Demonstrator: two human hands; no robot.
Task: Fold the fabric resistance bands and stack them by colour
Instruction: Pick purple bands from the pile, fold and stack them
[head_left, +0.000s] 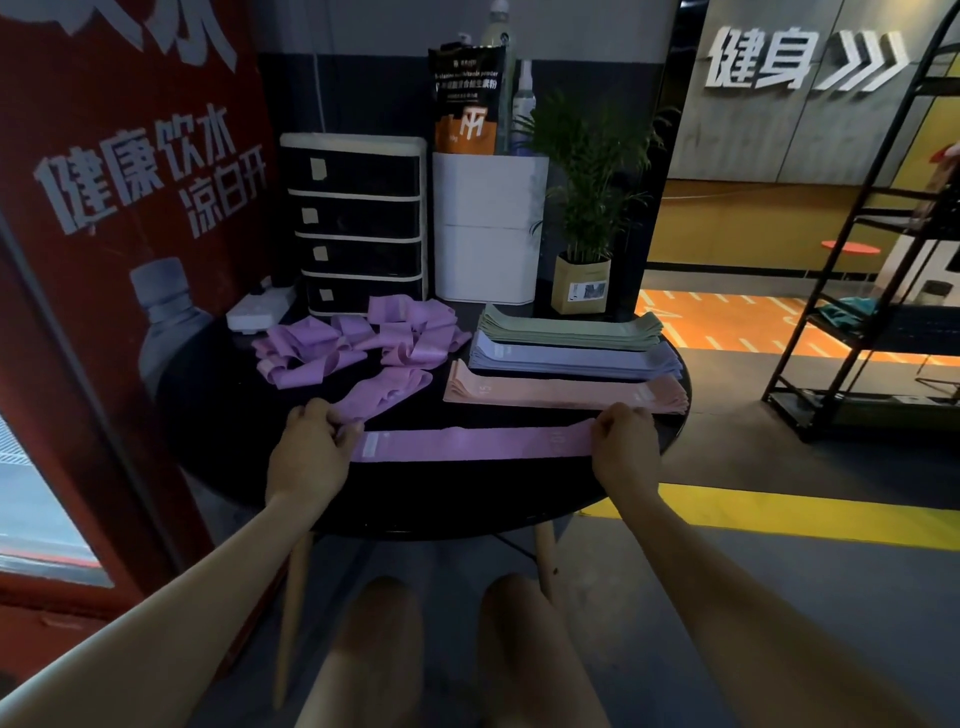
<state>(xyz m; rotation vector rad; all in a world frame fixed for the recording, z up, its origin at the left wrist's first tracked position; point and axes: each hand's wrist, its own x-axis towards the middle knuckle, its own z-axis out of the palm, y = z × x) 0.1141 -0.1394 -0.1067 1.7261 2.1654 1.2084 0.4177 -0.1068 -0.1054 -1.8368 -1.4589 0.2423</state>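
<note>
A pink-purple band (467, 444) lies stretched flat across the near edge of the round black table (415, 509). My left hand (311, 452) grips its left end and my right hand (621, 441) grips its right end. Just behind my left hand lies one loose purple band (387, 392). A heap of unfolded purple bands (358, 340) sits at the back left. On the right are three flat stacks: green (571, 326) at the back, lavender-blue (576, 358) in the middle, peach (566, 392) nearest.
Behind the bands stand a black drawer unit (356, 223), a white bin (488, 228), a potted plant (584, 249) and a white power strip (257, 309). A red poster wall is to the left, and a black metal rack (872, 260) stands to the right.
</note>
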